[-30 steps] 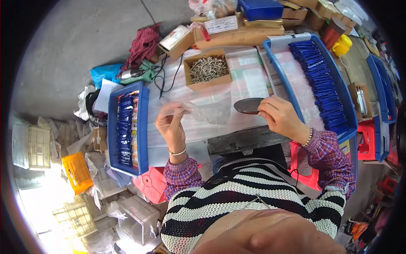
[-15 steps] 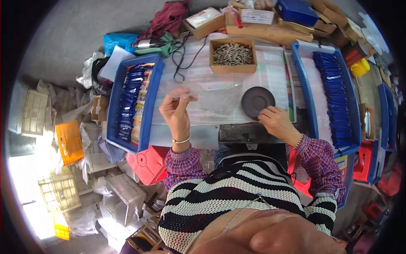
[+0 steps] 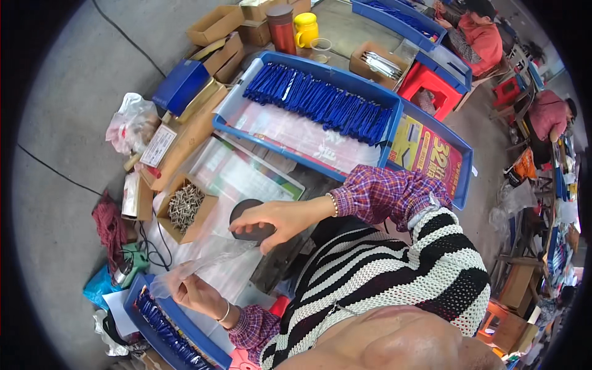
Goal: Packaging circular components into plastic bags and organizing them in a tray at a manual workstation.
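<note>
A clear plastic bag [image 3: 206, 260] is pinched in the fingers of my left hand [image 3: 200, 297], near the left blue tray. It stretches over the table toward the dark round dish [image 3: 244, 208]. Above that dish hovers my right hand [image 3: 283, 219], palm down, fingers stretched out and thumb apart; it partly covers the dish. I cannot tell whether its fingertips touch the dish. Beyond my right arm lies a large blue tray [image 3: 394, 132] with a row of slim, dark blue wrapped items [image 3: 320, 98].
A cardboard box [image 3: 209, 213] of small metal pieces stands left of the dish. A second blue tray [image 3: 131, 303] sits at lower left. Farther back are a yellow mug [image 3: 306, 31], a dark red flask [image 3: 282, 31] and a red stool [image 3: 431, 86]. Other people sit at far right.
The view has swung to the right, bringing the large tray and other people into sight. My right hand has spread its fingers over the dish. My left hand still holds the bag.
</note>
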`<action>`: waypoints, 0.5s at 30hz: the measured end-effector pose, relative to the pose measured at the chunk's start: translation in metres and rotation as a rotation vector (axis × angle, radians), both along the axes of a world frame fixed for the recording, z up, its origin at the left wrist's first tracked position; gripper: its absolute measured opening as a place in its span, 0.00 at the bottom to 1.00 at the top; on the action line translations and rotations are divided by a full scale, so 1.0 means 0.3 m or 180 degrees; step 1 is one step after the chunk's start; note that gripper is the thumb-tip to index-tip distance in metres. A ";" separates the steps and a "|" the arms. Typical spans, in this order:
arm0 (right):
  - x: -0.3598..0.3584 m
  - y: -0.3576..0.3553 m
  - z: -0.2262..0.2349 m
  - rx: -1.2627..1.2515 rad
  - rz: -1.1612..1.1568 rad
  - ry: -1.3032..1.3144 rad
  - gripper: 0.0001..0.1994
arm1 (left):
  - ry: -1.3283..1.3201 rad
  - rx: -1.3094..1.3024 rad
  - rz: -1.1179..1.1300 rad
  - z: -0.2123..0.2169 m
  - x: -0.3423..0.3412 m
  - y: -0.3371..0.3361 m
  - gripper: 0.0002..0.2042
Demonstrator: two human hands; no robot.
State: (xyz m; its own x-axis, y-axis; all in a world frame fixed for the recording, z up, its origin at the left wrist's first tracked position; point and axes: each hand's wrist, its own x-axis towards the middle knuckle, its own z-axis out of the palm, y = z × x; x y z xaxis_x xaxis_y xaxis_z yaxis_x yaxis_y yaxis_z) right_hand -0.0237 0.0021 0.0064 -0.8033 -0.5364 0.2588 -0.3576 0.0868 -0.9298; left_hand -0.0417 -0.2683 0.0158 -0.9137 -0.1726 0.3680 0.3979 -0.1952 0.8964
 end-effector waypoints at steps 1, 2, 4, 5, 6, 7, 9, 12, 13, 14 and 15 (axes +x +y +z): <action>0.003 0.003 0.004 -0.0078 0.0033 -0.0061 0.31 | -0.0010 0.0036 -0.0026 0.002 -0.007 0.016 0.05; 0.004 0.006 -0.002 -0.0075 0.0018 -0.0059 0.31 | -0.0008 0.0038 -0.0041 0.001 -0.013 0.030 0.05; 0.000 0.010 -0.029 -0.0054 0.0012 0.0037 0.28 | -0.0092 0.0091 -0.0034 -0.003 -0.019 0.055 0.06; -0.002 0.010 -0.041 -0.0053 0.0006 0.0034 0.28 | -0.0095 0.0092 -0.0040 0.004 -0.021 0.073 0.06; -0.003 0.010 -0.052 -0.0069 -0.0017 0.0074 0.26 | -0.0080 0.0103 -0.0094 0.017 -0.020 0.092 0.07; -0.004 0.010 -0.064 -0.0086 -0.0040 0.0113 0.23 | -0.0065 0.0113 -0.0149 0.024 -0.020 0.106 0.07; -0.006 0.006 -0.090 -0.0125 -0.0091 0.0180 0.21 | -0.0073 0.0036 -0.0173 0.026 -0.027 0.116 0.07; -0.013 0.007 -0.101 -0.0183 -0.0160 0.0255 0.17 | -0.0076 -0.0013 -0.0218 0.021 -0.035 0.124 0.06; -0.014 0.009 -0.102 -0.0194 -0.0164 0.0267 0.16 | -0.0068 0.0027 -0.0225 0.016 -0.039 0.125 0.06; -0.015 0.012 -0.097 -0.0208 -0.0181 0.0263 0.16 | -0.0073 0.0013 -0.0241 0.012 -0.040 0.123 0.06; -0.015 0.017 -0.090 -0.0108 -0.0153 0.0217 0.14 | -0.0077 -0.0001 -0.0225 0.008 -0.042 0.120 0.06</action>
